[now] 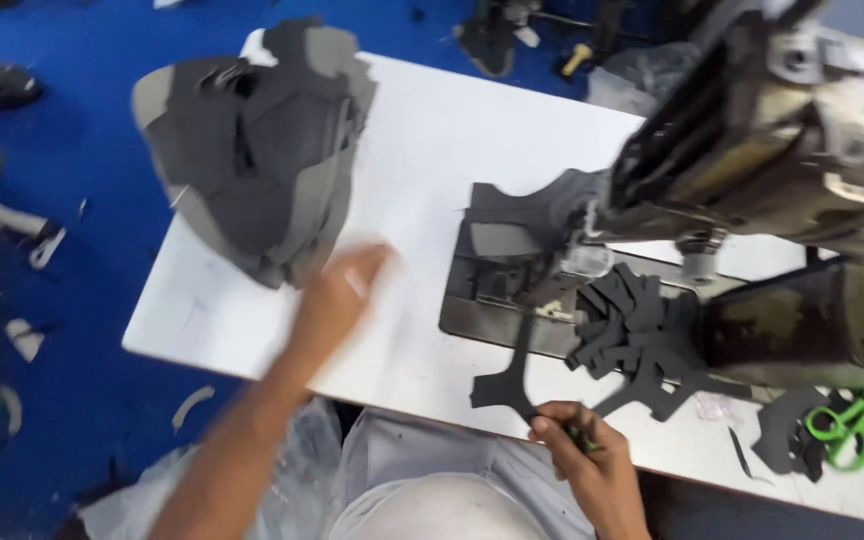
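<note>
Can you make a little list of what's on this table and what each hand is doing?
Place: white table with a sewing machine, blue floor
Left hand: blurred, reaching out beside the big stack of grey pieces; whether it touches is unclear
Right hand: at the table's near edge, fingers closed on a dark grey cut piece
Under the machine: a grey piece
Beside it: a pile of dark strips
Far right: green scissors

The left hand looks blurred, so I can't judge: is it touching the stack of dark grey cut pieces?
Cannot tell. In the head view the left hand is motion-blurred just below the stack of dark grey pieces; no plain contact or gap.
</note>
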